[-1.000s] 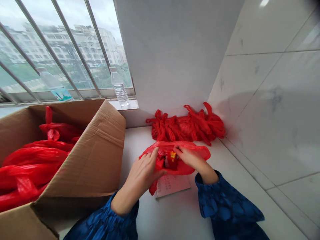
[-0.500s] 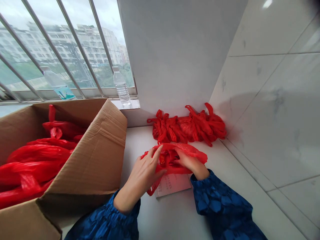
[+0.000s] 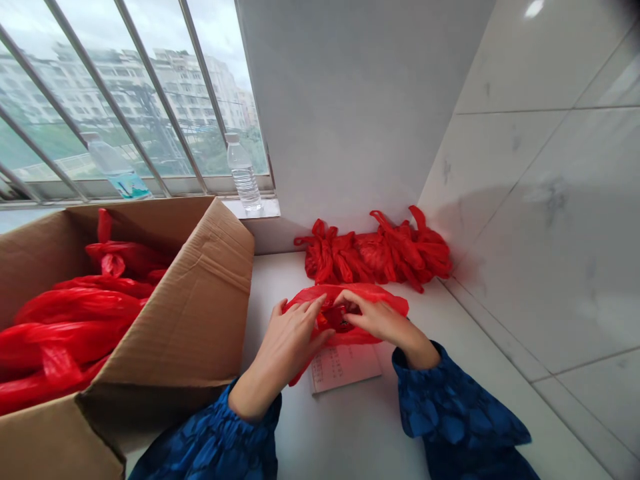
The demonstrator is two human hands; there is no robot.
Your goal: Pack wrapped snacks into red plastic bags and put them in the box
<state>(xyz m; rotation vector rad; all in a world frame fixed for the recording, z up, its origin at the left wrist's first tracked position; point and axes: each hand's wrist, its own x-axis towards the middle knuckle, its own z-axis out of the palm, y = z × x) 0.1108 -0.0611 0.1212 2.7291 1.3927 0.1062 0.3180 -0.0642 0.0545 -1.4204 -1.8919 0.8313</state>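
A red plastic bag (image 3: pixel 385 297) lies with its mouth spread wide on the white surface, and small shiny red things (image 3: pixel 336 319) show inside, too unclear to name. At the bag's left rim, my left hand (image 3: pixel 293 333) rests with fingers stretched and thumb apart, touching the plastic. My right hand (image 3: pixel 375 319) reaches over the right side into the mouth. Its fingers are curled and its fingertips are among the red contents; what they pinch is hidden. Under the bag's near edge lies a pale booklet or sheet (image 3: pixel 345 371) with writing on it, partly covered.
An open cardboard box (image 3: pixel 200 293) full of red bags (image 3: pixel 80 310) stands at left. Bunched red bags (image 3: pixel 370 257) lie along the back wall. Two plastic bottles stand by the barred window, a clear one (image 3: pixel 243 175) and a blue-labelled one (image 3: pixel 120 170). A tiled wall (image 3: pixel 565 267) rises at right.
My right hand has risen partly out of the bag, with its fingers now bent and visible near the middle of the mouth. The bag's rim has shifted slightly left; my left hand has barely moved.
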